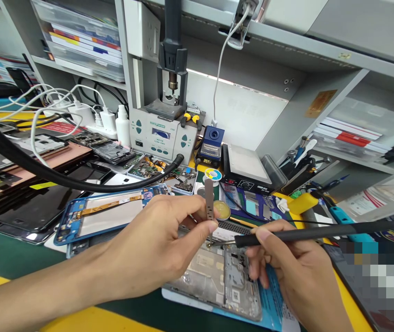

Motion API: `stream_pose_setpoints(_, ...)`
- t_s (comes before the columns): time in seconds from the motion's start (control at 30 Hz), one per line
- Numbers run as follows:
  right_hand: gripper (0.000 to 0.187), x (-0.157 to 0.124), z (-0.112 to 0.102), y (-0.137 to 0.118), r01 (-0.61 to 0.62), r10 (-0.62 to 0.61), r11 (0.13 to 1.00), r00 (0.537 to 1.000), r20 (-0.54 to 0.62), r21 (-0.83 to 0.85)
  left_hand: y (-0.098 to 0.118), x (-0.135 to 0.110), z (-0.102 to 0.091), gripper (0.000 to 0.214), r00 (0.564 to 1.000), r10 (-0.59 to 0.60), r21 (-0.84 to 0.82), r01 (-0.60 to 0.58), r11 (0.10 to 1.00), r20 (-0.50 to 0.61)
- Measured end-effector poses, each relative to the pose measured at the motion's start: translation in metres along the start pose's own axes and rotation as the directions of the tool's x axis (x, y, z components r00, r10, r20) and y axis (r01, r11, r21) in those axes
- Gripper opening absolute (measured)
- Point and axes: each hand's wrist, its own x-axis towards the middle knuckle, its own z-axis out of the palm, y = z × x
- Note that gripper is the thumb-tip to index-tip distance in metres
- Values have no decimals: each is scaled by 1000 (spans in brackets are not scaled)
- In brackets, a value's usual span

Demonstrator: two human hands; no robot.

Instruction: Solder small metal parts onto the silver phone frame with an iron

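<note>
Pinched between thumb and fingers of my left hand (pixel 172 235) are metal tweezers (pixel 209 198), held nearly upright with the tips pointing down. My right hand (pixel 293 267) grips a soldering iron (pixel 248 240) by its black handle, its metal tip aimed left. Both tools meet at the upper part of a bare grey phone frame (pixel 214 281), close to a small gold-coloured spot. Whether the iron's tip touches the frame or the tweezers, I cannot tell. The frame lies on a light blue sheet (pixel 276 299), partly covered by my hands.
A round tin of yellowish paste (pixel 222 210) stands behind my hands. Further back are a hot-air station (pixel 160 136), a blue soldering station (pixel 210 145) and a flat heating plate (pixel 248 168). A thick black hose (pixel 79 182) crosses the left. Stacked phone parts (pixel 44 198) lie there.
</note>
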Motion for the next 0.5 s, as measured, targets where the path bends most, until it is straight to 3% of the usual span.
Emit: stream_pose_setpoints(0.5,50,-1,0,1,-15,15,1000,1000,-7,23,0,1,0,27,1000,10,17,-10,1000,-10)
